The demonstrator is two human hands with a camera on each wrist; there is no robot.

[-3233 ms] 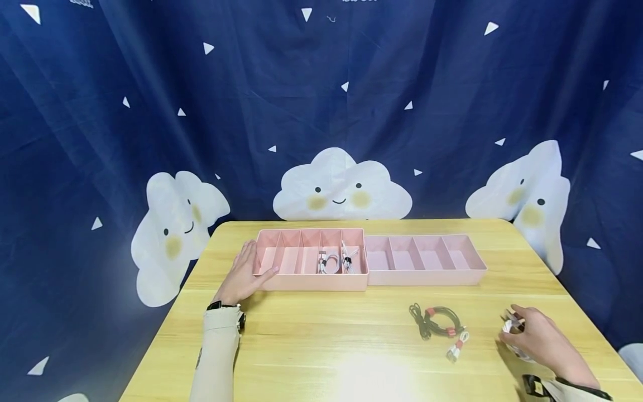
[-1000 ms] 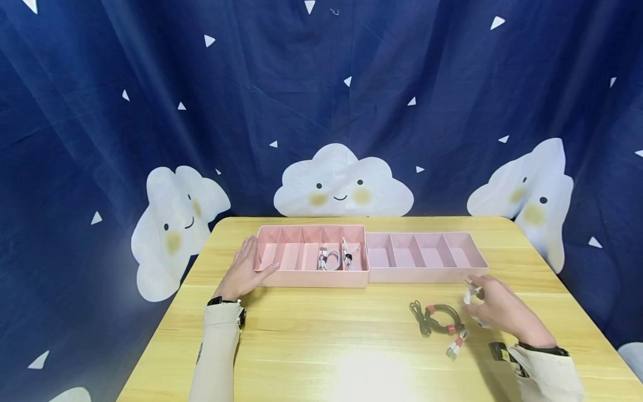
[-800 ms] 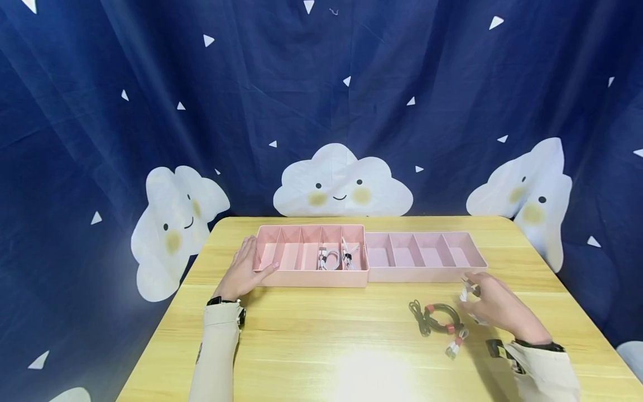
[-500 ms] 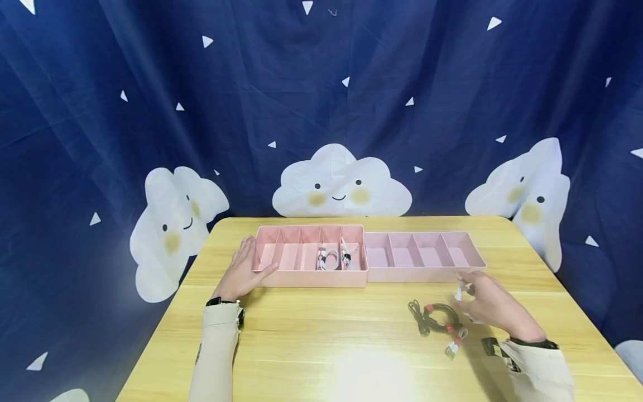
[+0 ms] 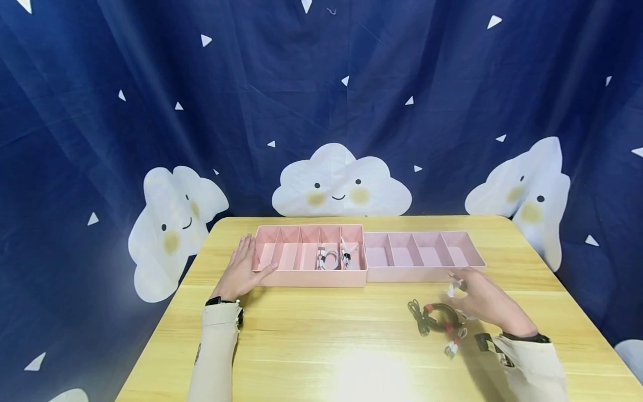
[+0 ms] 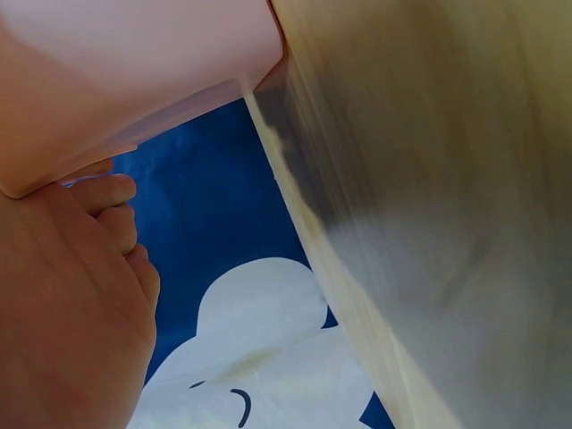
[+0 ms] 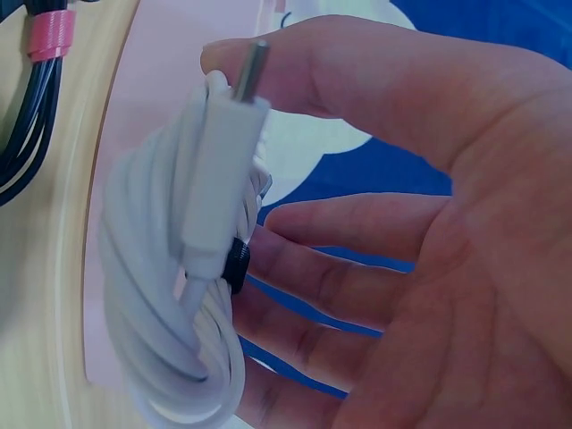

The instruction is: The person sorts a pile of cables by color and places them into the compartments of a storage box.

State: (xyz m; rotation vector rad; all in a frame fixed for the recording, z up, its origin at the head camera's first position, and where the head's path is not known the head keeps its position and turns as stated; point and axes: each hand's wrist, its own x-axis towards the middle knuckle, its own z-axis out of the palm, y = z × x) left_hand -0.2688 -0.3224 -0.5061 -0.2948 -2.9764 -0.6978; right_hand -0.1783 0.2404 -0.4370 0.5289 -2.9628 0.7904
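Wooden table (image 5: 291, 340): right fingers (image 7: 331, 281) curl round a white cable (image 7: 147, 268); straight left fingers (image 5: 243, 252) touch a pink box (image 5: 311, 278).

Looking like smooth plastic on the pink box (image 5: 311, 279) and lilac box (image 5: 427, 274). Showing smooth white coating along the coiled cable (image 7: 147, 241), gleaming as metal at its plug tip (image 7: 251, 71). Reflecting glare off the glossy, wood-grained table (image 5: 301, 335). Creasing as cloth across the blue curtain (image 5: 301, 106).
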